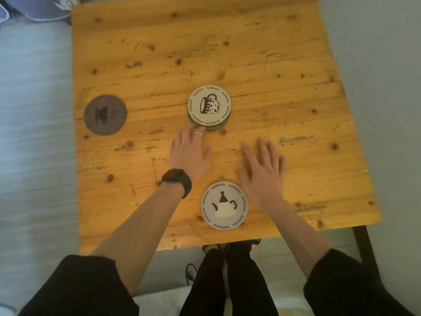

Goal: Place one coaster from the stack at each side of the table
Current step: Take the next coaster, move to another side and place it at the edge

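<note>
A small stack of round coasters [209, 105] sits at the middle of the wooden table [250, 53]; its top one is cream with a mug drawing. A dark grey coaster with a cup drawing [104, 115] lies at the left edge. A cream coaster with a teapot drawing [224, 205] lies near the front edge. My left hand [189, 153] is flat and open, its fingertips touching the stack's near rim. My right hand [262, 166] hovers open to the right of it, just above the teapot coaster, holding nothing.
The table is square with a black metal leg [364, 249] at the front right. Pale floor surrounds it. Blue fabric [34, 8] lies beyond the far left corner. My legs in dark trousers [227, 281] stand at the front edge.
</note>
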The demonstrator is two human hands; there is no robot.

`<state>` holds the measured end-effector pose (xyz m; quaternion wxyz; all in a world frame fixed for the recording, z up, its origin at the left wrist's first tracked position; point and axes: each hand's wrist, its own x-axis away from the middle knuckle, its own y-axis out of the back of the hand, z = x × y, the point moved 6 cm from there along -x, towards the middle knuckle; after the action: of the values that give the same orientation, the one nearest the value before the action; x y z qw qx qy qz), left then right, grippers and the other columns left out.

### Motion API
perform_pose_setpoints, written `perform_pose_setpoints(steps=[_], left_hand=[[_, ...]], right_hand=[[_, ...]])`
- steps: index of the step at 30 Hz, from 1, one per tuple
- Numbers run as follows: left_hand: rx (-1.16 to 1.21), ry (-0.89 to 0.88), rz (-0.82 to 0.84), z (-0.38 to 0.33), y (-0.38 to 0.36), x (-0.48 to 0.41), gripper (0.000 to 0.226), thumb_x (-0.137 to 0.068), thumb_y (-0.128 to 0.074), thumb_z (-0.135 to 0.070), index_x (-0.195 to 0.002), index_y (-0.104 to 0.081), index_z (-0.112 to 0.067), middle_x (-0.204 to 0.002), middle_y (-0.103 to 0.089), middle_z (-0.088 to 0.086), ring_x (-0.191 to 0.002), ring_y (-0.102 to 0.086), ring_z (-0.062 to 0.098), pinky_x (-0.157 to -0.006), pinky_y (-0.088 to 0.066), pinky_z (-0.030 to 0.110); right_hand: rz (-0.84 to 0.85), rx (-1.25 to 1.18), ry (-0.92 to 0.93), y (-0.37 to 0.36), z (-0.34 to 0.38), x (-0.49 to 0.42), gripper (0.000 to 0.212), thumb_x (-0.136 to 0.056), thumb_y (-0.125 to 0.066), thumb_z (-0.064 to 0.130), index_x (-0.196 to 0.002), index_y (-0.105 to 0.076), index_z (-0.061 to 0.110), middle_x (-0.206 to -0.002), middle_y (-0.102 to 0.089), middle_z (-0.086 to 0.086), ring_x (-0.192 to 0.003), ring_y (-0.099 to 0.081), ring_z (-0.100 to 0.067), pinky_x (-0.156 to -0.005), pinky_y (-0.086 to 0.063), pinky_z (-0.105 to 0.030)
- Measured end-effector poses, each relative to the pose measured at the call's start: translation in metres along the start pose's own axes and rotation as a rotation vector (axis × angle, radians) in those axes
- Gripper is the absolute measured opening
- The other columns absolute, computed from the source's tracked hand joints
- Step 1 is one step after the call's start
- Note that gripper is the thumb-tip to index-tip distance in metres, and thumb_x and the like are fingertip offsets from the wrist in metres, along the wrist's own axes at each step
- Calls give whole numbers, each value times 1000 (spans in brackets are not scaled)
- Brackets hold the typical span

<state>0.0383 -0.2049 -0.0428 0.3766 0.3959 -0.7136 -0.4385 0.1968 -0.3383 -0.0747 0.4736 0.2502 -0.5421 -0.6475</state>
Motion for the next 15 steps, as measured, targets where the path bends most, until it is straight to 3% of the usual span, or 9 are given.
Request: perform_pose_setpoints(steps=[4, 10, 13, 15], left_hand=[[-90, -59, 27, -2, 1, -37, 55, -94, -49, -38, -144, -40, -17, -156, -30, 11, -142, -29, 33, -115, -27, 50], [-133, -94, 101, -4, -2, -53, 49, -102, -41, -34, -148, -35, -19, -161, -25, 6, -149, -19, 25, -120, -18, 46], [-133, -64, 123, -11, 5, -53, 44, -101, -46, -29, -144, -43, -20, -159, -30, 6, -147, -25, 25, -116, -26, 44], [-122, -14, 154, -14, 12, -57, 40, -97, -53, -28, -138, -50, -26, -152, -42, 5, -137, -42, 28, -104, -42, 45]], right_hand=[[55, 109, 22, -15, -6, 3, 59, -104, -16, 58, -158, 0, 43, -169, 11, -1, -154, 16, -24, -123, 0, -58], [125, 111, 2, -17, -7, 1, 59, -102, -6, 59, -155, 14, 44, -165, 27, 1, -151, 27, -22, -122, 7, -57], [141, 102, -3, -16, -6, 1, 59, -102, -5, 59, -155, 14, 43, -165, 28, 1, -150, 28, -22, -122, 8, -57], [148, 95, -2, -15, -5, 0, 59, -102, -5, 60, -155, 15, 43, -165, 28, 1, -150, 29, -22, -122, 8, -58]])
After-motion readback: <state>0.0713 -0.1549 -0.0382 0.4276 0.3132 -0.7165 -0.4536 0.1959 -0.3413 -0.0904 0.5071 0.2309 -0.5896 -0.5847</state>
